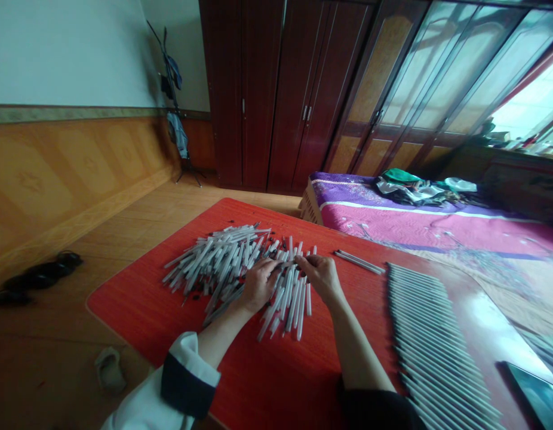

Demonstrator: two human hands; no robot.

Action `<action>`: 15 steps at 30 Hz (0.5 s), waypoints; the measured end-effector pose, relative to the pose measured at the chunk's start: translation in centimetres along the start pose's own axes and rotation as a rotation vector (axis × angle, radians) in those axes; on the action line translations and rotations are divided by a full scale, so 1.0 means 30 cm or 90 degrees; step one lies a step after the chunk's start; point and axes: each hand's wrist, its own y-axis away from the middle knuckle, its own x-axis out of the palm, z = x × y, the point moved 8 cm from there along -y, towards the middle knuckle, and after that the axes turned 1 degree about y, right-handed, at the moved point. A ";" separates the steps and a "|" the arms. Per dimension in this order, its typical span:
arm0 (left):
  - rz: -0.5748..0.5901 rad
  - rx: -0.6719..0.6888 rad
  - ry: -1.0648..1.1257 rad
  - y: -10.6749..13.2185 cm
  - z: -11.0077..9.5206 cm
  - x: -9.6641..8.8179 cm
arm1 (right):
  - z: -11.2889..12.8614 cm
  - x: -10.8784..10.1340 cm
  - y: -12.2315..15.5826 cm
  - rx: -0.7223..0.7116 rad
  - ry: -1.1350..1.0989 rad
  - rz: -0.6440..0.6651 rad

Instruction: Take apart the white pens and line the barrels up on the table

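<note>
Where the red table (303,370) spreads out, a neat row of pale sticks (438,346) lies right of the loose pile of tubes (223,257); above that pile's right part, the left hand (258,285) and right hand (322,276) grip one slim piece (286,264) between closed fingers.

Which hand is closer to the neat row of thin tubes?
Right hand. It is left of the tube row; the left hand is farther left, by the loose tube pile.
</note>
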 end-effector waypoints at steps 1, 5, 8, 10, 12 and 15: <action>0.000 -0.003 -0.001 0.000 0.001 0.000 | 0.000 0.004 -0.001 -0.004 -0.018 0.007; 0.009 -0.007 0.002 0.000 0.002 0.003 | -0.002 0.007 -0.002 0.000 -0.020 0.008; 0.011 -0.005 0.008 0.000 0.003 0.006 | 0.006 -0.006 0.000 -0.003 0.040 -0.021; 0.003 -0.010 0.012 0.000 0.008 0.005 | 0.011 0.002 0.000 -0.010 0.010 -0.001; -0.005 -0.013 0.015 0.000 0.011 0.002 | 0.012 0.014 0.001 -0.010 -0.031 0.027; -0.006 -0.006 0.013 0.001 0.006 0.001 | 0.007 0.013 0.001 -0.003 -0.024 0.016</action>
